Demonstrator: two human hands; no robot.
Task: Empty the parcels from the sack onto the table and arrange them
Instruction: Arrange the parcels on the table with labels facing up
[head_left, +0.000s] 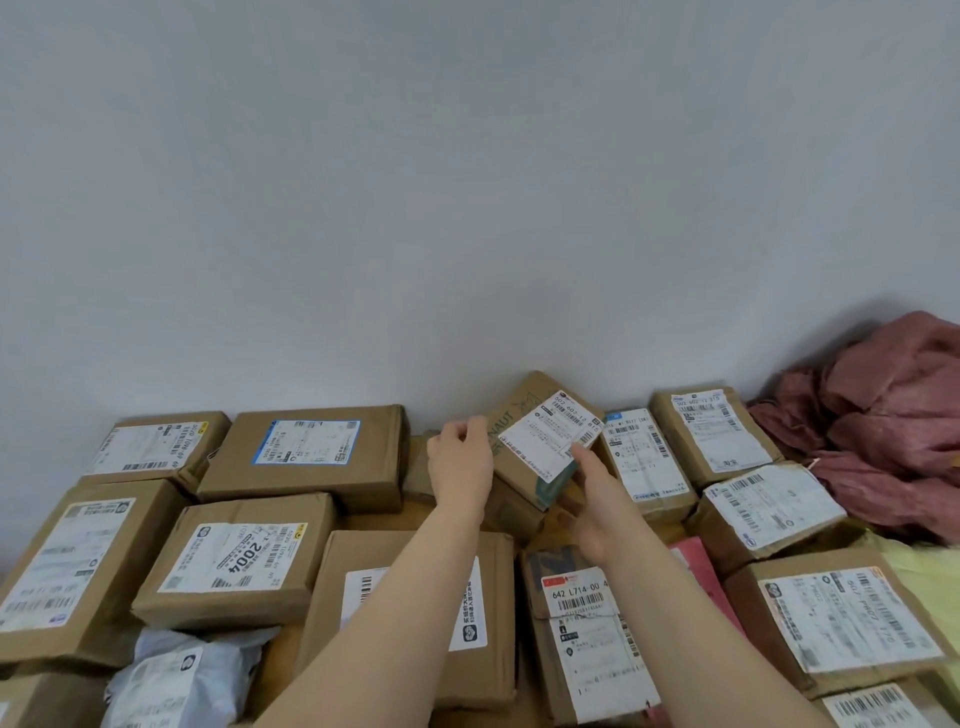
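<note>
Small cardboard parcel (540, 441) tilted above the back row of brown parcels, left hand (460, 465) with fingers closed on its left edge, right hand (597, 499) gripping its lower right corner, crumpled reddish sack (883, 415) at far right, grey wall (467, 182) behind

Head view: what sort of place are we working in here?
Probably a parcel sorting or mailroom spot. Labelled cardboard parcels cover the table against a bare wall, a crumpled reddish sack lies at right, and both hands hold a small box.
</note>
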